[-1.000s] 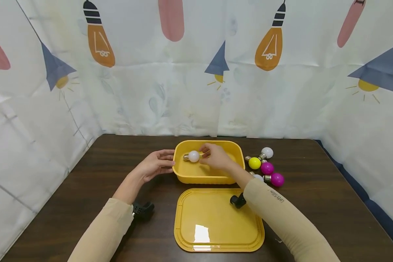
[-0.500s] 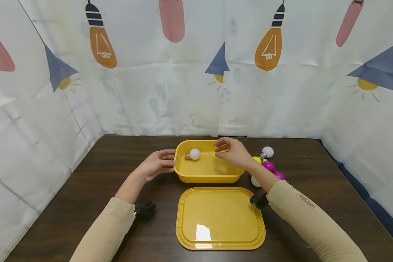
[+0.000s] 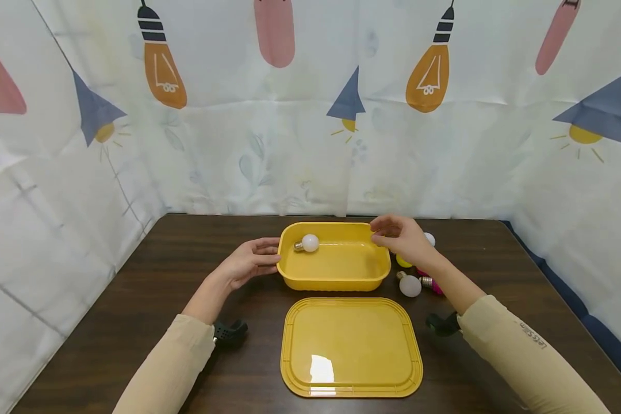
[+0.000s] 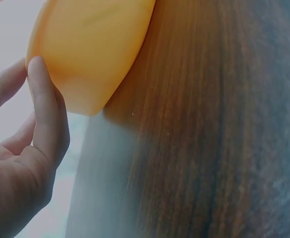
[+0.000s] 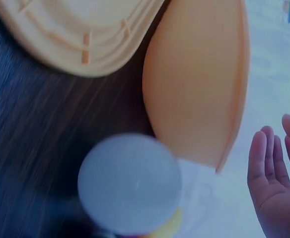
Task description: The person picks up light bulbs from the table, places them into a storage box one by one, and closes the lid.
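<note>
My left hand (image 3: pixel 249 264) is at the left end of a yellow plastic bin (image 3: pixel 336 284), its fingertips touching the rim and outer wall. In the left wrist view, that hand's fingers (image 4: pixel 48 114) are slightly bent against the bin's wall. One white light bulb (image 3: pixel 310 242) lies inside the bin on the left, its metal screw base pointing left. Over the bin's right rim hovers my right hand (image 3: pixel 403 237), holding nothing, its fingers loosely bent. Below and beside it lies a group of bulbs: a white bulb (image 3: pixel 410 286), a yellow bulb (image 3: pixel 403 262) and a magenta bulb (image 3: pixel 434 286), partly covered by the hand and wrist.
A yellow lid (image 3: pixel 352 348) lies flat in front of the bin. Both stand on a dark wood-grain table (image 3: pixel 212 368). Another white bulb (image 3: pixel 430 238) peeks out behind the right hand. A printed curtain (image 3: pixel 290 144) borders the table at the back and sides.
My right hand has moved right, from inside the bin beside the white bulb to over the right rim near the loose bulbs. The left hand has stayed at the rim.
</note>
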Available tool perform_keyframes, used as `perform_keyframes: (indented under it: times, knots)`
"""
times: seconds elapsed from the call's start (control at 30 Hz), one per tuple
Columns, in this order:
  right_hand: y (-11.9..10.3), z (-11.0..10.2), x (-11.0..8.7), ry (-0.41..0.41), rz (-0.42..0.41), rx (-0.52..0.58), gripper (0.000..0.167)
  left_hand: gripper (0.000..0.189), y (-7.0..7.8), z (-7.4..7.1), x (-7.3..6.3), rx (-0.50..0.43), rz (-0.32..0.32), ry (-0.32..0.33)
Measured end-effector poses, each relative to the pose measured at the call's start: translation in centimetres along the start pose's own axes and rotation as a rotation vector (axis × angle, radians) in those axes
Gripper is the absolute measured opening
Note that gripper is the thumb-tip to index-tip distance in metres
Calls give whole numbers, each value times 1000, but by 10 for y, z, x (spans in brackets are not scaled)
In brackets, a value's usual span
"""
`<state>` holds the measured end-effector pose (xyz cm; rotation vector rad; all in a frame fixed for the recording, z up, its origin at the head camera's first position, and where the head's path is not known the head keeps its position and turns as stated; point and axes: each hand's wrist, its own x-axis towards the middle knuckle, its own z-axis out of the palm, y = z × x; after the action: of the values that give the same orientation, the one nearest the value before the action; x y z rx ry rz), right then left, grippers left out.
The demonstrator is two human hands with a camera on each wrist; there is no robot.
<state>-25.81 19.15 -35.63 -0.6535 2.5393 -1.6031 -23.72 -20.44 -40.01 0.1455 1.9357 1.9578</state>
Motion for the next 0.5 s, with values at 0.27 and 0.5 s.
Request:
perform_keyframes:
  times: [0.27,0.5]
  knots:
    - [13,-23,-9,49,49,65,34,60,-1,-2,1,-12,-14,9]
    - [31,-42,-15,73,109,81,40,59,-2,-2,3,-17,1,3]
